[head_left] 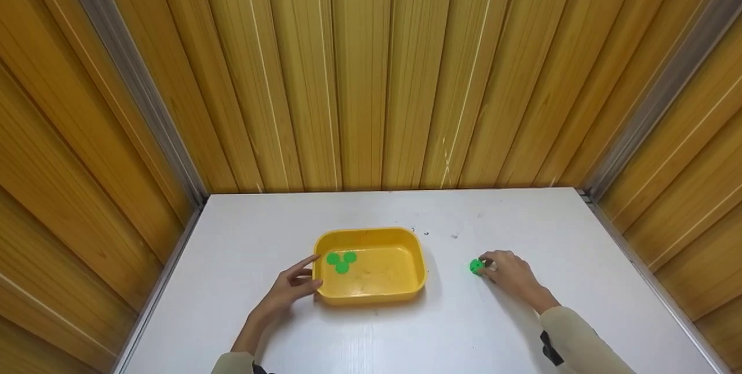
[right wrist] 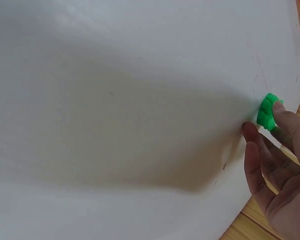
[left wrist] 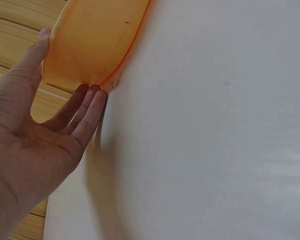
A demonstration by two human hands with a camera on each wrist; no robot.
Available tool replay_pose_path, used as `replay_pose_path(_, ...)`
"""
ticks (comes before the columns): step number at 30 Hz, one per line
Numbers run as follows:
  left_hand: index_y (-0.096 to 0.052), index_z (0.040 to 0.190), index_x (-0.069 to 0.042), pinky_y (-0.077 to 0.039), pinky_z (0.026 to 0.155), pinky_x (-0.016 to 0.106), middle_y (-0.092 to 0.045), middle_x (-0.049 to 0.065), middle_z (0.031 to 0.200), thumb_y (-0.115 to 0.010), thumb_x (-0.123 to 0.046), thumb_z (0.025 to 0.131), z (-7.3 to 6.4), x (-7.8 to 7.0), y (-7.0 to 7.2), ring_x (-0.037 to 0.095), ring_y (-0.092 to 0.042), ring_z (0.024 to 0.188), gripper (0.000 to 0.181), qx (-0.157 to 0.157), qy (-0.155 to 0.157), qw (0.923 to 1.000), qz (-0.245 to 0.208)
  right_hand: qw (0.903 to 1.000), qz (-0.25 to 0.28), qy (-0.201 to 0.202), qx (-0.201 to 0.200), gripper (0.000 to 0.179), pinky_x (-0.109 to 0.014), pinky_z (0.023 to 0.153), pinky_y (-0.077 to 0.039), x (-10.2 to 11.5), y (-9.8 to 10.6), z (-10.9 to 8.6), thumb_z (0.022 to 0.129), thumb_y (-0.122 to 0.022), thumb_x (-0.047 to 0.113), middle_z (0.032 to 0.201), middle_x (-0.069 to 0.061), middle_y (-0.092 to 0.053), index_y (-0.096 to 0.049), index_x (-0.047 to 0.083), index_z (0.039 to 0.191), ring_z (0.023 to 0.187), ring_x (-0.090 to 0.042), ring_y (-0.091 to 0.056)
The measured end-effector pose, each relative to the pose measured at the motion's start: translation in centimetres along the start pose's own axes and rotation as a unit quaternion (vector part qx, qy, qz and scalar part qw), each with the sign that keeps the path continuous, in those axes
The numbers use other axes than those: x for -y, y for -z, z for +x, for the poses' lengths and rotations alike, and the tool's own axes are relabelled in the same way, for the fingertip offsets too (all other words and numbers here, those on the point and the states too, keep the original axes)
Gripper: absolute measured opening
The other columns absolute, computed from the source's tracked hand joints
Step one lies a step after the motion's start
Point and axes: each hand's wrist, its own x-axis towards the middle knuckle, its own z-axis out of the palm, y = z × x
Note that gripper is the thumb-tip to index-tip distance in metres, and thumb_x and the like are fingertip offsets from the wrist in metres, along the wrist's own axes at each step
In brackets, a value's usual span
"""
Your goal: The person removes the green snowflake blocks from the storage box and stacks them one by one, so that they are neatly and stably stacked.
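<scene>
A yellow plastic tub [head_left: 371,298] sits on the white table. My left hand [head_left: 285,290] is at its left end, thumb and index fingertips spread along the rim. In the left wrist view the other fingers of the left hand [left wrist: 50,135] reach nearly straight to the tub's outer wall [left wrist: 97,40]. Three green round scalloped pieces [head_left: 342,268] lie grouped on the tub floor, toward the left. To the right of the tub, my right hand [head_left: 511,274] pinches a small green scalloped piece [right wrist: 266,111] by thumb and fingertips, close over the table.
The white table [head_left: 371,345] runs back to a wood-patterned wall [head_left: 359,72], with similar panels and metal frame posts at both sides. A few small dark marks [head_left: 426,233] dot the tabletop behind and right of the tub.
</scene>
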Motion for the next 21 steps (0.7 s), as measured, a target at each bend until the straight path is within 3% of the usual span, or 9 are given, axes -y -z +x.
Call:
replay_pose_path(14,-0.04,0.158,-0.016,-0.056,0.102,0.043,-0.054,0.027,0.14,-0.068,-0.025,0.099,0.02,0.36,0.29,0.025,-0.064,0.116,0.065,0.019,-0.014,0.9996,-0.013,0.9999,0.007,-0.006,0.011,0.029,-0.052,0.081,-0.059,0.18,0.01,0.1,0.09,-0.077,0.018,0.103,-0.011,-0.076,-0.074,0.002,0.115,0.099,-0.034,-0.071)
replay_pose_path(21,-0.042,0.157,-0.017,-0.056,0.101,0.043,-0.056,0.026,0.139,-0.069,-0.026,0.099,0.09,0.3,0.2,0.025,-0.065,0.116,0.065,0.011,-0.007,0.9999,-0.009,0.9999,0.007,-0.008,0.013,0.027,-0.052,0.082,-0.058,0.16,-0.06,0.15,0.091,-0.077,0.018,0.102,-0.01,-0.076,-0.074,0.003,0.113,0.099,-0.033,-0.07)
